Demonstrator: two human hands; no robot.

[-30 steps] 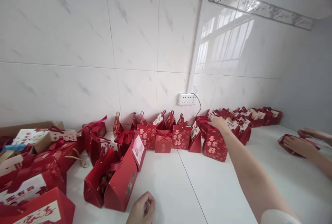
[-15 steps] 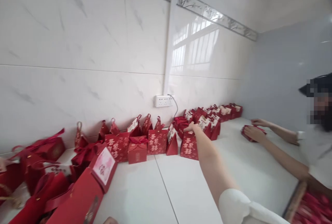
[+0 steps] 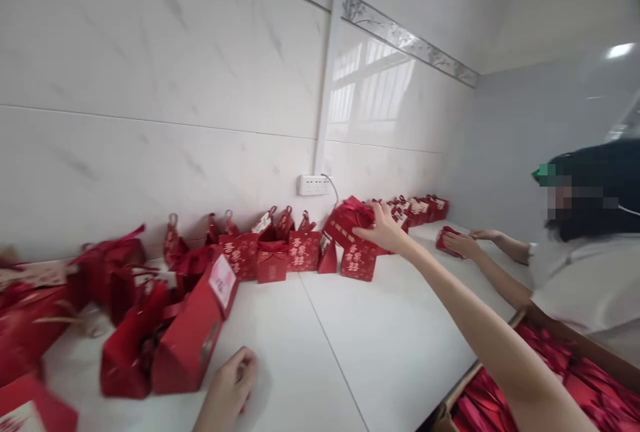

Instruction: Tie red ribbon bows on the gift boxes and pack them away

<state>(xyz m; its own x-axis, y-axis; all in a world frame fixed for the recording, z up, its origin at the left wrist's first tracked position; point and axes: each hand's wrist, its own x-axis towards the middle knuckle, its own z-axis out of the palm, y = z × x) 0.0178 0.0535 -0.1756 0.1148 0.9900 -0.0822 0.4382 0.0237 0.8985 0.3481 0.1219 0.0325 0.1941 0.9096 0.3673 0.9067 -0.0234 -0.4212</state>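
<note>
At left, red gift boxes (image 3: 186, 335) show small dark things between their panels, too blurred to identify. The left hand (image 3: 231, 382), barely visible half a second ago, lies curled on the white table (image 3: 300, 365); whether it holds anything, I cannot tell. The ribbon-tied red gift box (image 3: 340, 224), earlier standing in the row, now tilts above it, clamped in the right hand (image 3: 385, 227). Farther right, a co-worker's hands (image 3: 463, 244) hold a small red box (image 3: 443, 239); nearer, a cardboard carton (image 3: 595, 345) contains glossy red ribboned pieces (image 3: 555, 359).

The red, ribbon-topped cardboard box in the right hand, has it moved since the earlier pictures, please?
Yes, upward: the red ribbon-topped box now sits nearer the level of the white rectangular wall socket.
</note>
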